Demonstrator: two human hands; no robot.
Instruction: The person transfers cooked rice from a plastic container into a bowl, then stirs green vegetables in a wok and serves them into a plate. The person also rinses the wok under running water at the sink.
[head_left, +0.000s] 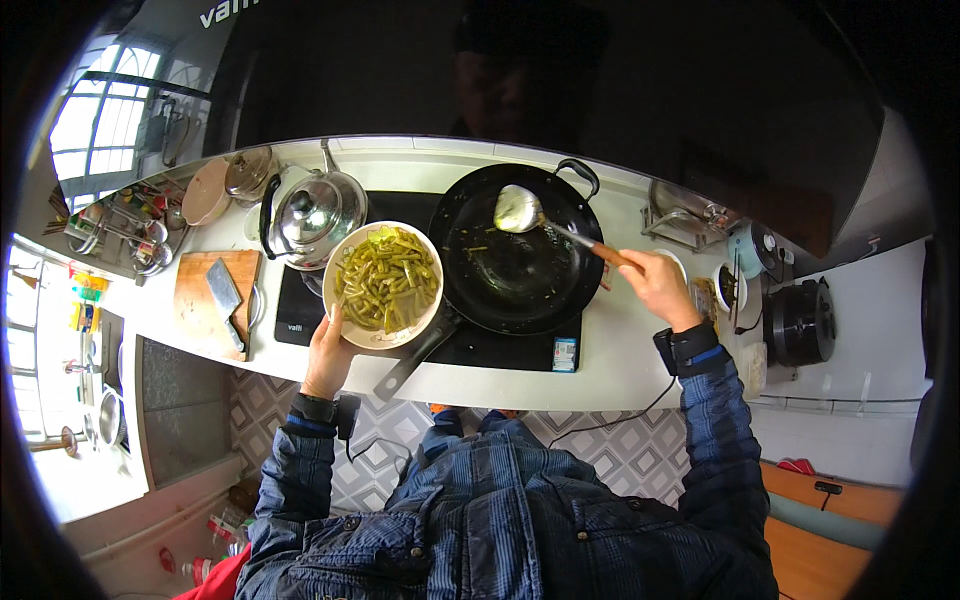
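My left hand (329, 352) grips the near-left rim of a pale bowl (381, 341) filled with cut green beans (390, 281). The bowl is beside the left edge of a black wok (517, 300), over part of the cooktop (480, 352). In my right hand (661, 287) is the wooden handle of a metal wok spatula (517, 208), whose blade is over the wok's upper part. A few bean bits lie in the wok. The wok's long handle (416, 367) points towards me, partly under the bowl.
A glass-lidded steel pot (319, 214) stands behind the bowl. Left of it, a cleaver (223, 296) lies on a wooden cutting board (196, 300). To the right are a wire rack (679, 225), a small bowl with chopsticks (729, 289) and a black cooker (802, 322). A dark range hood (525, 75) overhangs the counter.
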